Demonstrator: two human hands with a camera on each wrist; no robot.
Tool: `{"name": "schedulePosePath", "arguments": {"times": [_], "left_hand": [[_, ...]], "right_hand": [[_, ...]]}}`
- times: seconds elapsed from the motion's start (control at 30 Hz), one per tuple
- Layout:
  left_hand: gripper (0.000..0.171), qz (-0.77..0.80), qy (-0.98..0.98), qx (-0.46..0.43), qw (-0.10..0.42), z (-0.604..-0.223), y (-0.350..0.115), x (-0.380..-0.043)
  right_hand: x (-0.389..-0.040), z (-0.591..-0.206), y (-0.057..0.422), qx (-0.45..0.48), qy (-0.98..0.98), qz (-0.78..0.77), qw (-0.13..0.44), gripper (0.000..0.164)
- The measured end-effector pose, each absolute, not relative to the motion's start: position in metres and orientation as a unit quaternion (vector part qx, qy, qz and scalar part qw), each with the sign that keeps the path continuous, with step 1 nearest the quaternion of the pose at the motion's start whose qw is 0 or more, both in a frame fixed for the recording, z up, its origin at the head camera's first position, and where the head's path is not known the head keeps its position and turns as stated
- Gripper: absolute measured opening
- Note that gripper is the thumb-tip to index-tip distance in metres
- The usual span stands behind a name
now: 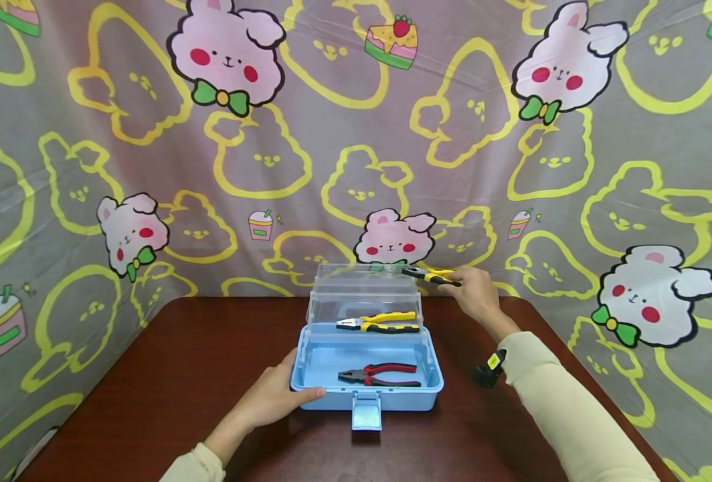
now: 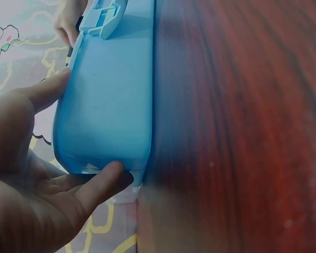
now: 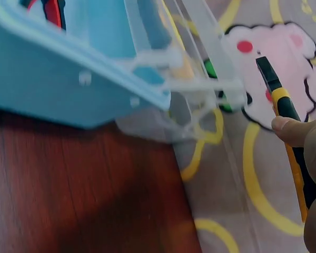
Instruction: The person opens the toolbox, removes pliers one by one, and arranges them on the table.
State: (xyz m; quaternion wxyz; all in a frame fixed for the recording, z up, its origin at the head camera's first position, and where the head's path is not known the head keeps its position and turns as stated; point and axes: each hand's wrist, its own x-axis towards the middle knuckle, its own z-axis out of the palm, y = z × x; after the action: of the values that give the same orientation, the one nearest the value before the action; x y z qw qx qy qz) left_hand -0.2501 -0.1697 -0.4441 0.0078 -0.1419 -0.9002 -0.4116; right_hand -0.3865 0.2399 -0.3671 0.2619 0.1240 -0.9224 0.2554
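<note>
A light-blue toolbox [image 1: 332, 402] stands on the table with its clear upper trays [image 1: 344, 301] folded out toward the back. At its front left corner my left hand [image 1: 267, 400] grips the box, the thumb over the front rim and the fingers at the end wall. My right hand [image 1: 478, 294] holds yellow-and-black pliers [image 1: 425, 274] by the handles, raised beside the top tray, jaws pointing left. Another pair of yellow-and-black pliers [image 1: 395, 316] lies in the lower tray. Red-and-black pliers [image 1: 365, 375] rest in the toolbox bottom.
Dark reddish wooden table [image 1: 211, 375] spreads around the toolbox. The box's front latch [image 1: 367, 415] hangs down. A patterned cloth curtain [image 1: 308, 154] rises behind and at both sides. A wrist camera [image 1: 490, 368] is strapped to the right arm.
</note>
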Motion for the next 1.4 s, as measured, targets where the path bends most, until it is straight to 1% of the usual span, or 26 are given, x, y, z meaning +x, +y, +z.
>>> {"name": "schedulePosePath", "arguments": {"times": [0.27, 0.47, 0.7, 0.9, 1.17, 1.4], "left_hand": [[0.104, -0.41, -0.9, -0.146, 0.014, -0.446, -0.172, -0.251], [0.104, -0.412, -0.9, -0.143, 0.01, -0.445, -0.172, -0.251], [0.105, -0.417, -0.899, -0.135, 0.003, -0.444, -0.172, -0.248], [0.104, -0.417, -0.9, -0.128, 0.0, -0.444, -0.173, -0.246], [0.103, -0.414, -0.901, -0.131, 0.0, -0.445, -0.173, -0.245], [0.105, -0.413, -0.9, -0.139, 0.001, -0.443, -0.172, -0.246]], "right_hand": [[-0.381, -0.376, 0.272, 0.074, -0.93, 0.237, 0.269, 0.031], [-0.378, -0.389, 0.289, 0.057, -0.934, 0.228, 0.268, 0.034], [-0.375, -0.414, 0.31, 0.026, -0.94, 0.243, 0.238, 0.037], [-0.373, -0.437, 0.325, -0.006, -0.95, 0.245, 0.194, 0.039], [-0.368, -0.46, 0.336, -0.026, -0.951, 0.255, 0.171, 0.041], [-0.364, -0.472, 0.346, -0.044, -0.954, 0.261, 0.143, 0.042]]}}
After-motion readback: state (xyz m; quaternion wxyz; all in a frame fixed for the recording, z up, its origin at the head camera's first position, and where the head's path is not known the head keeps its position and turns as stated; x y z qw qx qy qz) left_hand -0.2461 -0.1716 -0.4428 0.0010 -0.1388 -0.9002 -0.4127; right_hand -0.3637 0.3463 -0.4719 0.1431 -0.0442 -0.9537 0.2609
